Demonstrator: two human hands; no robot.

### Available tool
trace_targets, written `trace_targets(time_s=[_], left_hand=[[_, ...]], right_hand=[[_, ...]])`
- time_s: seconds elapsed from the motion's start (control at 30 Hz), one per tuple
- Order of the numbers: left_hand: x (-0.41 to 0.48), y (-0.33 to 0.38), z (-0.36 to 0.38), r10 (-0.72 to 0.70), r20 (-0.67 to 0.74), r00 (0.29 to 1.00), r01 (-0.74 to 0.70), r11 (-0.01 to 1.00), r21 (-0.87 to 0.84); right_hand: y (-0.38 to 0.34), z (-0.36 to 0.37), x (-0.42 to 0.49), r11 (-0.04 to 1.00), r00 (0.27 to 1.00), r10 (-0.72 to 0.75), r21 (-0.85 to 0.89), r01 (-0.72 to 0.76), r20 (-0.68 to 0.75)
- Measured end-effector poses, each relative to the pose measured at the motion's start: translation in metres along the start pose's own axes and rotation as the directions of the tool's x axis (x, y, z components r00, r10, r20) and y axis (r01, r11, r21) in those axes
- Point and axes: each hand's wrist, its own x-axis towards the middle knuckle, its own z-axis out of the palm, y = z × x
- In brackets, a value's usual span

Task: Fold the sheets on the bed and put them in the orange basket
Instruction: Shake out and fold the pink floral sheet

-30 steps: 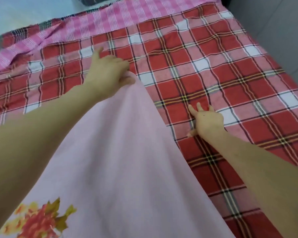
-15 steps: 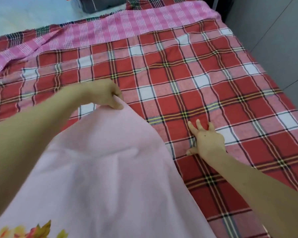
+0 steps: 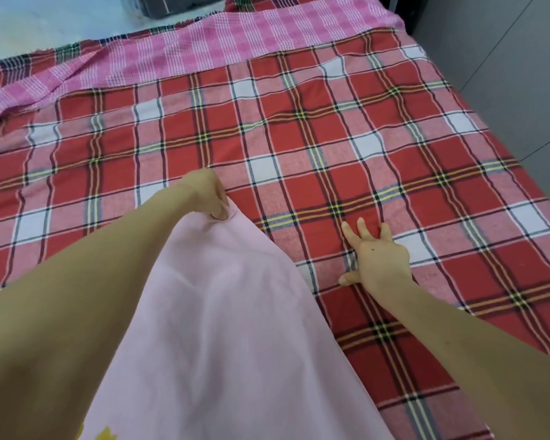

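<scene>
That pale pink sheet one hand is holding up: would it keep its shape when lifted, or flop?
Probably floppy: the pink sheet drapes in soft folds from where the left hand pinches it. Likely light, since a single pinch holds it up.

Both bare arms stretch forward. Left hand [image 3: 207, 195] is curled, its fingers pinching the pink sheet [image 3: 235, 312]; right hand [image 3: 378, 258] lies palm down, fingers spread, on the plaid sheet [image 3: 299, 128]
</scene>
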Motion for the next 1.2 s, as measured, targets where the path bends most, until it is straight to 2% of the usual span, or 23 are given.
trace_targets(time_s=[0.07,0.17,0.23,0.3,0.4,0.47,0.53,0.57,0.63,0.7,0.73,0.8,0.97,1.07,1.2], left_hand=[[-0.008,0.005,-0.008,-0.021,-0.124,0.992,0.000,0.985,-0.170],[-0.030,0.019,-0.037,-0.037,-0.325,0.945,-0.107,0.904,-0.414],[-0.052,0.027,-0.057,-0.060,-0.387,0.920,-0.133,0.881,-0.455],[-0.076,0.031,-0.074,-0.066,-0.383,0.921,-0.138,0.867,-0.480],[-0.124,0.034,-0.083,0.015,-0.361,0.932,-0.144,0.933,-0.331],[-0.157,0.039,-0.081,0.111,-0.313,0.943,-0.175,0.966,-0.187],[-0.190,0.048,-0.069,0.196,-0.231,0.953,-0.217,0.974,-0.070],[-0.207,0.053,-0.059,0.237,-0.174,0.956,-0.243,0.970,-0.011],[-0.236,0.060,-0.035,0.305,-0.065,0.950,-0.304,0.952,0.018],[-0.267,0.073,-0.008,0.302,0.028,0.953,-0.293,0.941,-0.167],[-0.282,0.080,0.007,0.264,0.062,0.963,-0.237,0.930,-0.281],[-0.308,0.097,0.034,0.190,0.120,0.974,-0.130,0.912,-0.389],[-0.366,0.129,0.098,0.039,0.282,0.959,0.077,0.918,-0.390],[-0.416,0.151,0.128,-0.013,0.346,0.938,0.169,0.890,-0.424],[-0.473,0.203,0.155,-0.012,0.542,0.841,0.335,0.797,-0.502]], right_hand=[[0.000,0.000,0.003,1.000,1.000,0.005,-0.015,-0.005,-0.008],[0.000,0.001,0.003,1.000,1.000,0.006,0.006,-0.006,-0.008],[0.004,-0.001,0.001,1.000,1.000,-0.002,0.024,0.002,-0.018],[0.007,-0.008,0.001,0.998,0.999,-0.021,0.053,0.023,-0.023],[0.011,-0.016,-0.011,0.975,0.998,-0.055,0.215,0.055,-0.006],[0.011,-0.018,-0.029,0.863,0.991,-0.047,0.494,0.102,-0.122],[0.004,-0.019,-0.062,0.670,0.943,0.082,0.718,0.186,-0.321],[0.000,-0.019,-0.086,0.615,0.912,0.134,0.754,0.231,-0.388],[-0.006,-0.014,-0.136,0.561,0.888,0.122,0.769,0.307,-0.444],[-0.001,0.000,-0.185,0.527,0.903,0.071,0.784,0.328,-0.424],[0.007,0.013,-0.208,0.521,0.915,0.068,0.797,0.307,-0.397],[0.025,0.046,-0.248,0.499,0.937,0.107,0.833,0.238,-0.332],[0.064,0.131,-0.339,0.458,0.969,0.171,0.885,0.081,-0.177],[0.084,0.184,-0.402,0.492,0.965,0.210,0.870,0.033,-0.155],[0.114,0.248,-0.487,0.487,0.940,0.341,0.857,-0.170,-0.007]])
